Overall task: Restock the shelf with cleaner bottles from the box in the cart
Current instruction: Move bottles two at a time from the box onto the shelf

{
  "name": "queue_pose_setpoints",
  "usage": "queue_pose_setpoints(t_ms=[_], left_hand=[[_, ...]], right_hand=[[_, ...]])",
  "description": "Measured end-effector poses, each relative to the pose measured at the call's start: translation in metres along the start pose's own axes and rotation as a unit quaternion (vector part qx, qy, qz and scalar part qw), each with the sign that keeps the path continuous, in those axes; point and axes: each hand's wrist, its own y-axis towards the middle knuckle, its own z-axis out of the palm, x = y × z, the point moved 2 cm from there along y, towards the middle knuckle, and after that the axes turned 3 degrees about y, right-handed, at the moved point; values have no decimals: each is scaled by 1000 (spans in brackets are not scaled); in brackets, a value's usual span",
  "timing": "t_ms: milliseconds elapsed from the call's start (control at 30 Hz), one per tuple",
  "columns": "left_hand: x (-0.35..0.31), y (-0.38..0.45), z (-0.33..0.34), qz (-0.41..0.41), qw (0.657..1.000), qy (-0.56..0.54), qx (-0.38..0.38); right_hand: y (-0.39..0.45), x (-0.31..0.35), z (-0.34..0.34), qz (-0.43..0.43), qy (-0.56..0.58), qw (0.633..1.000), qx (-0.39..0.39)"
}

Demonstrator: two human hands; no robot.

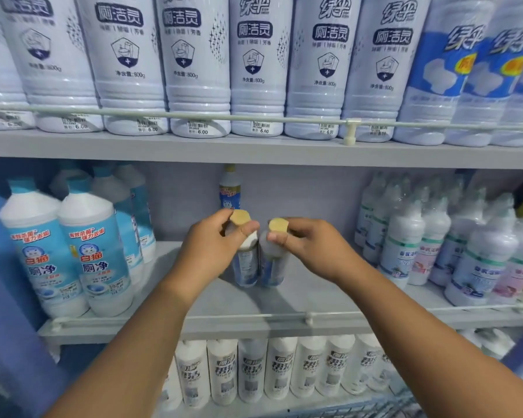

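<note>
Two small cleaner bottles with yellow caps stand side by side on the middle shelf [299, 300], in its open central gap. My left hand [215, 248] grips the neck of the left bottle [248, 267] just under its cap. My right hand [308, 245] holds the neck of the right bottle [271, 267] the same way. Both bottles are upright, their bases on the shelf board. A third yellow-capped bottle [230, 191] stands farther back against the rear wall. The box and cart are out of view.
Blue-and-white cleaner bottles [94, 254] fill the middle shelf's left side; small white bottles [405, 245] fill its right. Large white bottles [257, 70] line the top shelf behind a rail [194, 116]. White bottles [251, 369] stand on the bottom shelf. A low front rail [308, 318] edges the middle shelf.
</note>
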Motion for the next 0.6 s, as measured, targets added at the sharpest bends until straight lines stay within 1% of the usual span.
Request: queue_pose_setpoints(t_ms=[67, 167, 333, 400, 467, 600], left_hand=[[-1, 23, 6, -19, 1000, 4, -16], [1, 50, 17, -38, 999, 21, -18], [8, 76, 37, -73, 997, -29, -16], [12, 82, 46, -79, 996, -37, -18], [14, 83, 52, -79, 995, -49, -31], [18, 74, 57, -54, 996, -55, -34]], right_hand=[[21, 0, -5, 26, 8, 1000, 0], [47, -3, -6, 74, 42, 996, -15], [78, -14, -6, 132, 71, 988, -46], [87, -21, -6, 141, 86, 984, -64], [92, -29, -2, 134, 95, 984, -64], [90, -35, 4, 122, 135, 980, -75]])
